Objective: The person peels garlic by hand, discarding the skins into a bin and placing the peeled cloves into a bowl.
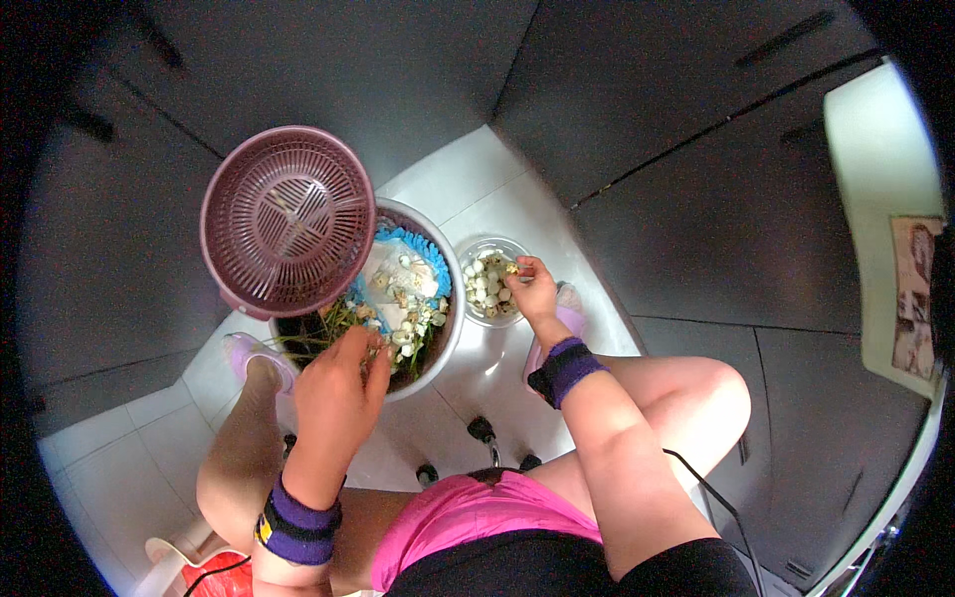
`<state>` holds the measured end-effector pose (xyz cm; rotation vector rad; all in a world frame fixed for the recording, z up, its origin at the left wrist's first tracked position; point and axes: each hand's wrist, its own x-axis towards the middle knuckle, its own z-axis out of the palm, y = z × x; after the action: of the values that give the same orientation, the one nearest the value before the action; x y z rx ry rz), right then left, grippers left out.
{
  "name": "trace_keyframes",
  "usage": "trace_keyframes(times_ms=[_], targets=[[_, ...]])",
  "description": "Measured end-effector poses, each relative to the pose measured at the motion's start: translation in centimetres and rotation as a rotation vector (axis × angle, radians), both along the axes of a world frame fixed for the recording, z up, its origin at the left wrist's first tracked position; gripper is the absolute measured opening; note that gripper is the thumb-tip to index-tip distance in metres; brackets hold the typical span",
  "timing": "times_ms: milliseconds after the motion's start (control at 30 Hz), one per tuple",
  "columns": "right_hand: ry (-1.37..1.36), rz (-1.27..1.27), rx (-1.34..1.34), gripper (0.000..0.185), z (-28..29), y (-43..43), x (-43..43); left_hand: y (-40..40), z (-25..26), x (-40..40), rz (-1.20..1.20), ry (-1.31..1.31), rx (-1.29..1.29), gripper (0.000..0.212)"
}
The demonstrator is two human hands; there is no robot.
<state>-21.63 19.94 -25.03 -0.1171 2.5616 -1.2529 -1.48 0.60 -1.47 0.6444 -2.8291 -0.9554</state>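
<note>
My right hand [534,289] pinches a small speckled quail egg [512,269] at the right side of a clear bowl [473,319]. Inside the bowl lie several pale peeled eggs [489,287] and a few speckled ones. Over the near part of a grey bin [452,336] hangs my left hand [339,388], back upward and fingers bent down. Its fingertips are partly hidden, so whether they hold anything does not show. Bits of eggshell [406,336], green stalks [332,328], whitish sheets and a blue shaggy cloth [433,257] fill the bin.
A mauve plastic colander [291,216] overlaps the bin's far left rim. Dark cabinet fronts [671,246] close in on both sides of the tiled floor [477,179]. Stool casters [481,427] show below me. A red bag [224,574] is at lower left; a black cable [716,489] runs at right.
</note>
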Motion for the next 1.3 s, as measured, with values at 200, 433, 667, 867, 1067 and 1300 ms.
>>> trace_keyframes(times_ms=[200,433,667,867,1067,1300], targets=[[0.058,0.108,-0.125,0.028,10.5,0.6,-1.0,-0.2,1.4,0.0,0.048,0.047,0.084,0.013],[-0.156,0.528,-0.452,0.029,26.3,-3.7,3.9,-0.1,1.2,0.8,0.093,0.287,0.183,0.013],[-0.287,0.792,-0.422,0.033,29.4,-6.7,7.4,-0.5,2.6,1.0,0.077,0.412,0.279,0.015],[-0.266,0.859,-0.432,0.034,28.4,-8.9,8.3,-1.7,2.5,1.8,0.063,0.430,0.196,0.017],[-0.184,0.902,-0.431,0.033,28.2,-9.6,8.8,-1.9,2.9,1.9,0.005,0.414,0.079,0.013],[-0.129,0.938,-0.409,0.032,27.7,-9.5,8.9,-1.8,2.7,1.9,0.045,0.381,0.019,0.007]])
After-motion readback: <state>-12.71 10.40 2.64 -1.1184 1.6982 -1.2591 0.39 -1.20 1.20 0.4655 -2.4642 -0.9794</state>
